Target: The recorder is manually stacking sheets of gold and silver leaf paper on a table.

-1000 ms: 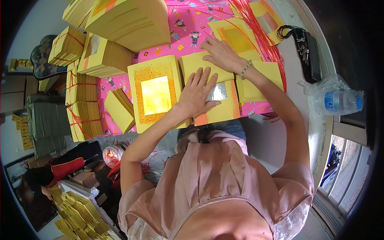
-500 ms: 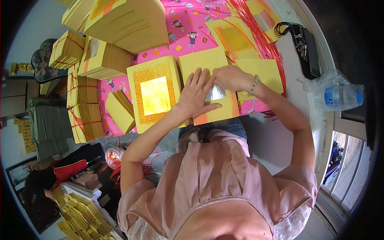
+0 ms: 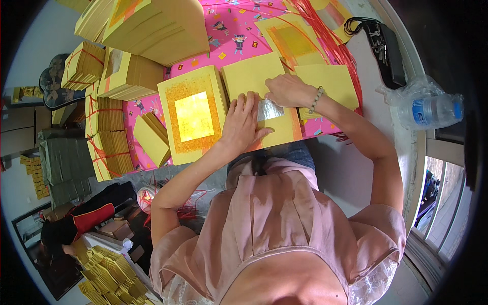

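Note:
A yellow paper sheet (image 3: 249,69) with a folded-over upper part lies before me at the table's near edge. Its lower part carries a silver foil patch (image 3: 270,110) and an orange band. My left hand (image 3: 240,123) rests flat on the sheet's left side, fingers stretched out and the thumb toward the foil. On the sheet's upper right, above the foil, my right hand (image 3: 291,91) is curled with its knuckles against the paper. Whatever its fingers may hold is hidden. Close by on the left sits a paper stack (image 3: 169,109) with a gold square on top.
Yellow papers (image 3: 325,81) lie at right beside red strings (image 3: 325,43). Tall stacks (image 3: 157,33) and red-tied bundles (image 3: 109,145) stand left on the pink patterned tablecloth (image 3: 223,43). A plastic-wrapped bottle (image 3: 427,111) and black pouch (image 3: 389,56) lie far right.
My left hand has drawn slightly toward me over the sheet, its fingers closer together and apart from the right hand. My right hand stays near the fold. The whole view shifts slightly.

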### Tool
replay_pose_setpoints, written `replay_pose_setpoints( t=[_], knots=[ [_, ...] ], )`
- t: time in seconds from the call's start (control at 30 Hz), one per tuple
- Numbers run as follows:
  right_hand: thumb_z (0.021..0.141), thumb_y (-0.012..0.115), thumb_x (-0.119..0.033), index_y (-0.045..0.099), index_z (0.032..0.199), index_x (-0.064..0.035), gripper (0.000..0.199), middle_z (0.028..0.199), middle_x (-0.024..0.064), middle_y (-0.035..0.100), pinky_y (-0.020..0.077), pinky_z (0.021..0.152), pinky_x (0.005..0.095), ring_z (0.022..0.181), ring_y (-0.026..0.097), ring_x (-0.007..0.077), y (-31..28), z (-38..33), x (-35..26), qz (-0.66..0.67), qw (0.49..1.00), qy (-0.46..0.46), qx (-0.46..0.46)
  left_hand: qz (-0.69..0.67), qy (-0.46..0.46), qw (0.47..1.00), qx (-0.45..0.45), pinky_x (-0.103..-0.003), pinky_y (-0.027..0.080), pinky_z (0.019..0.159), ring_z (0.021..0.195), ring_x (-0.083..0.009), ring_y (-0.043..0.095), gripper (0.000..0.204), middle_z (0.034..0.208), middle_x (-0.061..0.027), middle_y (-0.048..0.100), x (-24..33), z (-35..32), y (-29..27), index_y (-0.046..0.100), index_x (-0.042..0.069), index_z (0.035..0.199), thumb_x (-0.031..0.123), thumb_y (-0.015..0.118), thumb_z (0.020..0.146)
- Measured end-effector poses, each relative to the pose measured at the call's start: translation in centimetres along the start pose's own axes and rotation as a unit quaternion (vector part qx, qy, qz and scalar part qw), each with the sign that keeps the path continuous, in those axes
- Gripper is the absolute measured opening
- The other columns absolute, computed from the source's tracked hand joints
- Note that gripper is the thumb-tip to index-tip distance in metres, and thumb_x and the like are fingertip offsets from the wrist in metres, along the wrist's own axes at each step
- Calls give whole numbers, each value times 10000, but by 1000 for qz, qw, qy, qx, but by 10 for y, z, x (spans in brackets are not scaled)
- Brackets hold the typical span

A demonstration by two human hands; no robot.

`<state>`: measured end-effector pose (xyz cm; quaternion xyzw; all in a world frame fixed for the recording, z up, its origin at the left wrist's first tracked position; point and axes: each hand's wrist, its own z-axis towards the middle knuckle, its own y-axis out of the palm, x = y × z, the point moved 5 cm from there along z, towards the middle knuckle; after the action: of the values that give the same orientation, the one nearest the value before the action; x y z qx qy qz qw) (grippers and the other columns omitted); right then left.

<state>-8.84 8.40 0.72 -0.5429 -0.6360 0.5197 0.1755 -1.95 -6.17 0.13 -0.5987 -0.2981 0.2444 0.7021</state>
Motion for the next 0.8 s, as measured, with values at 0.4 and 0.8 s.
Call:
replay_pose_setpoints(
  t=[0.4, 0.8],
  knots=[
    [915, 633, -369, 718, 982, 8, 392, 962, 234, 712, 543, 818, 475, 971, 693, 392, 3, 9, -3, -28, 999, 10, 22, -17, -33, 999, -30, -427, 419, 1024, 1110, -326, 473, 900, 1196, -206, 484, 0, -3, 9, 415, -162, 1403, 556, 611, 897],
    [879, 688, -385, 685, 909, -4, 383, 891, 226, 702, 544, 771, 486, 927, 691, 400, 7, 8, 1, -36, 996, -27, 80, 51, 0, 997, -50, -444, 390, 1059, 1149, -348, 442, 841, 1360, -221, 433, 6, -3, 14, 408, -182, 1398, 523, 539, 958]
  ],
)
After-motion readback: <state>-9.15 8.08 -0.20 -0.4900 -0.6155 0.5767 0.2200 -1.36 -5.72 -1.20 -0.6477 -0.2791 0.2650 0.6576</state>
